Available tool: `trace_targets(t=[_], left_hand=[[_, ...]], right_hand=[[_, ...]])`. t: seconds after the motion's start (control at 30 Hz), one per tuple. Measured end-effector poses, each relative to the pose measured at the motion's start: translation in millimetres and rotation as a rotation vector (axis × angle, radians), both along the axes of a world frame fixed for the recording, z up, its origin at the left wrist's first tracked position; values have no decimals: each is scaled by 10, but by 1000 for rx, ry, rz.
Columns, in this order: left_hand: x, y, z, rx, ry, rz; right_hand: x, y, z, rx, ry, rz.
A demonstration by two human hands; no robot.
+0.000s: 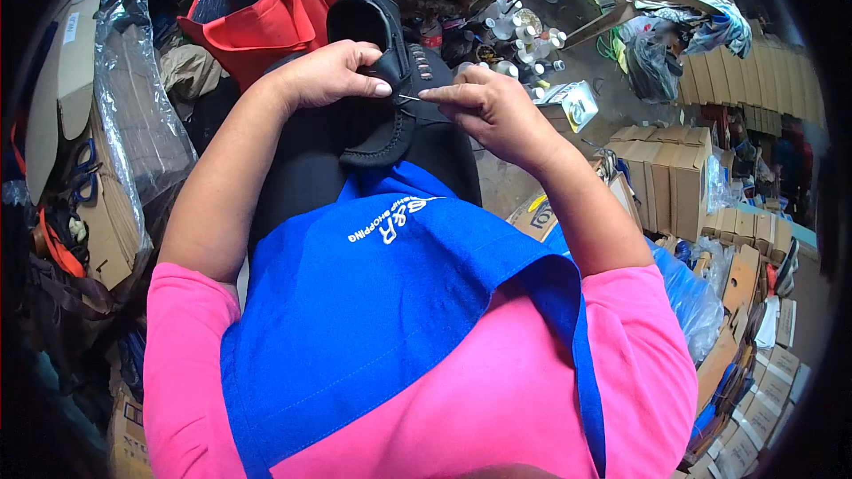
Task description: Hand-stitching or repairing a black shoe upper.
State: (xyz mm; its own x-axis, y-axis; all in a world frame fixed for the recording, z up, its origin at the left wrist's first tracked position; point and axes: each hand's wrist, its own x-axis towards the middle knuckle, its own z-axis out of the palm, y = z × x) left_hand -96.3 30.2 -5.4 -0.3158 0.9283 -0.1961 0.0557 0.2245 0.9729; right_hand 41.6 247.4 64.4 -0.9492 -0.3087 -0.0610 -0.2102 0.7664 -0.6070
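A black moccasin-style shoe [387,140] lies across my lap, its opening away from me and its stitched toe toward me. My left hand [335,73] grips the shoe's upper from the left side, thumb pressed near the front of the opening. At the shoe's right side, my right hand [488,108] is closed in a pinch on a thin, shiny needle [409,98]. The needle's other end meets the shoe by my left thumb. Pale stitches [420,62] run along the upper's right side.
A blue apron [355,319] covers my front, over dark trousers. Beyond the shoe stands a red bag [266,22]. Several bottles [524,40] crowd the floor at far right, with cardboard boxes [661,179] nearer. Plastic-wrapped cardboard [138,98] leans at left.
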Motion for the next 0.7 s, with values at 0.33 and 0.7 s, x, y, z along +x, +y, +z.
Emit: trace_targets(t=[0.33,0.7], left_hand=[[0,-98,234,-50,196,-78],[64,85,357,-109,413,15]], right_hand=[[-120,-16,-10,108,1,38],[-329,-68,198,261,-64,138]])
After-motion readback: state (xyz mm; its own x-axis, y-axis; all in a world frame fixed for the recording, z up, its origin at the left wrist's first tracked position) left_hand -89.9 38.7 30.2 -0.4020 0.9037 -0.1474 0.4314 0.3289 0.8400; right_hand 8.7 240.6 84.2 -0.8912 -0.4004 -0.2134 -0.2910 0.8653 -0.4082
